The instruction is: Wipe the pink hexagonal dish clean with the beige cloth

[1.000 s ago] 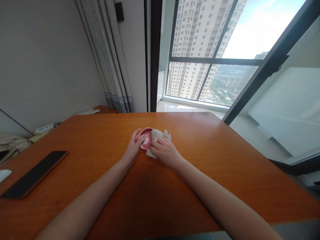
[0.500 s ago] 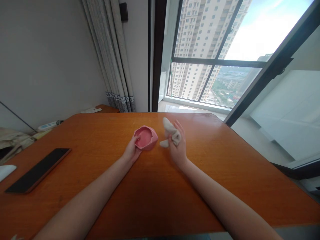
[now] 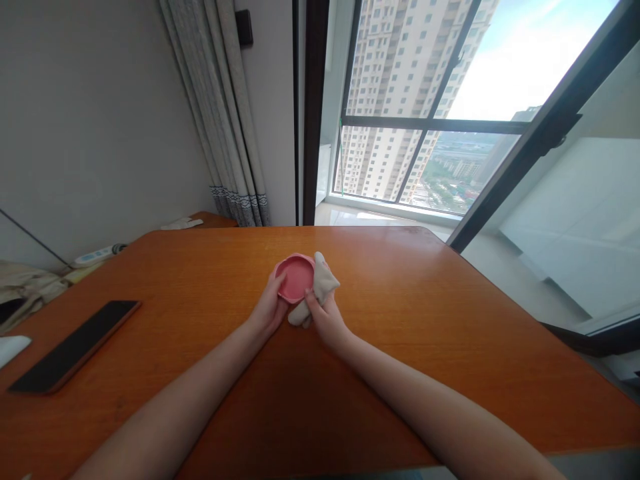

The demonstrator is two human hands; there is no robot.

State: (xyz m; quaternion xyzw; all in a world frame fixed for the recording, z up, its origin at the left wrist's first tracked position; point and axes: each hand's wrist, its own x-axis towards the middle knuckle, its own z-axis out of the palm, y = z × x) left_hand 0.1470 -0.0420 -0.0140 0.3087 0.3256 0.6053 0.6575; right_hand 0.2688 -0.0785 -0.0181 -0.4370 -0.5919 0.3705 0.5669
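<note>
One black slab [image 3: 76, 347] lies well left of the pink dish [image 3: 297, 276].

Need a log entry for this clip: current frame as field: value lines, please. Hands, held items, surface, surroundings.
left hand: grips pink dish by its side, thumb over the rim
right hand: holds bunched pale cloth
pink dish: round hollow facing the camera, nothing seen inside
pale cloth: at the dish's right edge, one end hanging below it
surface: wooden table
also on table: dark flat slab, left side
background: curtain, window
</note>
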